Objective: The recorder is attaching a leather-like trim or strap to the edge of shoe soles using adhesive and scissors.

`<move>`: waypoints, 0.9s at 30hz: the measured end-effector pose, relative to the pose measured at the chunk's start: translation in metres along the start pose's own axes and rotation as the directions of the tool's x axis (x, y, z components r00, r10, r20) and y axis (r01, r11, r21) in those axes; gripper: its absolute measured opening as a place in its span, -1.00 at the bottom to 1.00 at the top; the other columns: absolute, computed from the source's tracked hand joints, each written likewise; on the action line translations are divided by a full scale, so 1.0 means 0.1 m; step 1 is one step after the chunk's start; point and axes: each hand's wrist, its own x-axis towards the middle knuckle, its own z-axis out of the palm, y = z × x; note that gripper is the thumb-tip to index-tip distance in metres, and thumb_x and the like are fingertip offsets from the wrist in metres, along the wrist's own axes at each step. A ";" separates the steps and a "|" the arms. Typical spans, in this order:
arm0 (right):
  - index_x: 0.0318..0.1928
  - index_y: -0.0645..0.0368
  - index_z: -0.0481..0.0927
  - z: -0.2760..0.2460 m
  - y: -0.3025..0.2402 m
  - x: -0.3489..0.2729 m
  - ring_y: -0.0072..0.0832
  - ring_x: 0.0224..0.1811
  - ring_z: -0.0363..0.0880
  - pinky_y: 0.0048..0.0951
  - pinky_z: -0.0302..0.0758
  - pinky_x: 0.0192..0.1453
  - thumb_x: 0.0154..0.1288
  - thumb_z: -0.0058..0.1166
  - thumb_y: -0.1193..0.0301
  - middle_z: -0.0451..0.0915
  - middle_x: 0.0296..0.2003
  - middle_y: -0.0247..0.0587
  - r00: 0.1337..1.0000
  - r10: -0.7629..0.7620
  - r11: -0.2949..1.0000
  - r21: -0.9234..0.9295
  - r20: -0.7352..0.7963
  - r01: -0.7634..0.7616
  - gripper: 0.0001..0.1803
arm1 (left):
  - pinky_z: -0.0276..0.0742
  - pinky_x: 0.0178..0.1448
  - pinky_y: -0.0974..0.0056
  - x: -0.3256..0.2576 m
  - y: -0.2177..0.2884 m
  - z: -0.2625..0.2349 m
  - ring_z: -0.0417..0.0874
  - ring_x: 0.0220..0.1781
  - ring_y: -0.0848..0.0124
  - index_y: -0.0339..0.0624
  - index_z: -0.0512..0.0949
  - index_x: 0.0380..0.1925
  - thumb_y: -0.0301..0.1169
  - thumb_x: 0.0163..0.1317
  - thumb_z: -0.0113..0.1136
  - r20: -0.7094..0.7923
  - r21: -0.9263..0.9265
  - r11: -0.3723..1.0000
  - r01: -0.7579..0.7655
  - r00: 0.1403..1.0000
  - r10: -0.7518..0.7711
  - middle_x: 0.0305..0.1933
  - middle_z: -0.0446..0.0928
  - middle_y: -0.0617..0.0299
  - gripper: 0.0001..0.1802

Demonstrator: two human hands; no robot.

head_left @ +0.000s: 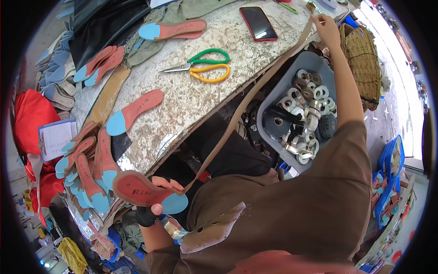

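The left hand is clamped on a red-and-blue insole, beside a heap of insoles at the table's near end. A long brown strip stretches from that insole up to the right hand, its fingers pinched together on it, beyond a grey bin of rolls. Scissors lie on the table.

Shoe workshop, piled insoles, scissors, tape rolls
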 end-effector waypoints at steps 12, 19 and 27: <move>0.07 0.24 0.61 0.91 0.98 1.01 0.12 0.20 0.48 -0.01 0.42 0.25 0.39 -0.24 0.02 0.51 0.15 0.22 0.952 0.288 0.922 -0.297 0.103 -0.247 -0.41 | 0.61 -0.01 0.10 -0.27 0.16 0.03 0.66 -0.12 0.06 -0.27 0.30 0.01 -0.12 -0.04 0.46 -0.153 0.008 0.998 0.058 0.987 -0.057 -0.09 0.53 -0.33 -0.26; -0.10 0.34 0.63 0.42 1.70 0.73 0.11 0.06 0.55 -0.05 0.42 0.20 0.36 -0.26 0.13 0.61 -0.04 0.22 0.941 0.058 0.954 -0.295 0.334 0.046 -0.46 | 0.66 -0.20 0.10 -0.49 0.26 -0.41 0.68 -0.28 0.02 -0.30 0.28 -0.06 -0.08 -0.09 0.43 -0.241 0.046 0.994 0.100 0.967 -0.086 -0.29 0.57 -0.31 -0.26; -0.30 0.35 0.53 -0.19 2.13 -2.09 0.12 -0.15 0.54 0.01 0.41 -0.04 0.33 -0.21 0.18 0.58 -0.30 0.21 0.824 0.239 0.963 -0.237 0.514 -0.131 -0.57 | 0.65 -0.18 0.05 -1.35 0.47 -1.17 0.65 -0.33 0.03 -0.37 0.39 -0.06 -0.12 -0.10 0.45 -0.217 -0.132 0.967 0.216 0.946 -0.241 -0.36 0.48 0.00 -0.29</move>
